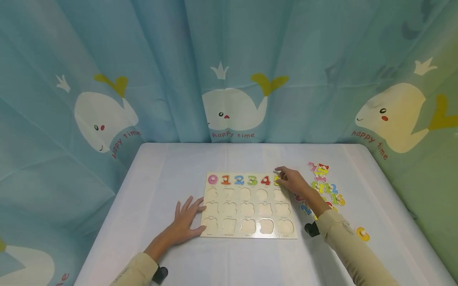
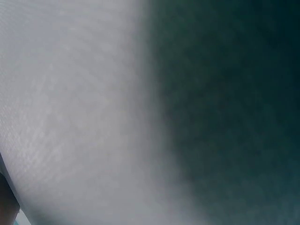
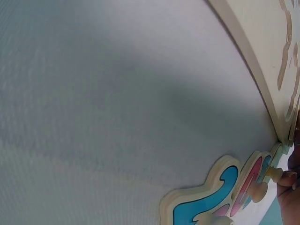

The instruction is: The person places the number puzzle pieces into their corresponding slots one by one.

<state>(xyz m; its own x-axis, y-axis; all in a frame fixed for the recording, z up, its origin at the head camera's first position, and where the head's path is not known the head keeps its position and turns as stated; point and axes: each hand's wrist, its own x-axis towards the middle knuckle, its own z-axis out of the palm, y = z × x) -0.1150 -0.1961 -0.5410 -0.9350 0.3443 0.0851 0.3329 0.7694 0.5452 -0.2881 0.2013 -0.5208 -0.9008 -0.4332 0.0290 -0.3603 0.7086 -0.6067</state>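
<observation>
A wooden number puzzle board (image 1: 221, 202) lies on the table, with a pink 0 (image 1: 212, 180), an orange 1 (image 1: 226, 180) and other numbers in its top row. My left hand (image 1: 184, 222) rests at the board's left edge with fingers spread, touching it. At the top right slot, my right hand (image 1: 295, 183) pinches the yellow number 5 piece (image 1: 276, 181), partly covering it. Lower rows show bare recesses. In the right wrist view, fingers (image 3: 288, 187) appear at the right edge, past a blue knobbed piece (image 3: 206, 199). The left wrist view is mostly blur.
Several loose knobbed number pieces (image 1: 320, 178) lie right of the board, some partly hidden by the right arm. A yellow-orange piece (image 1: 362, 234) sits apart, nearer the table's right side. A whale-patterned curtain (image 1: 236, 47) hangs behind the white table (image 1: 171, 167).
</observation>
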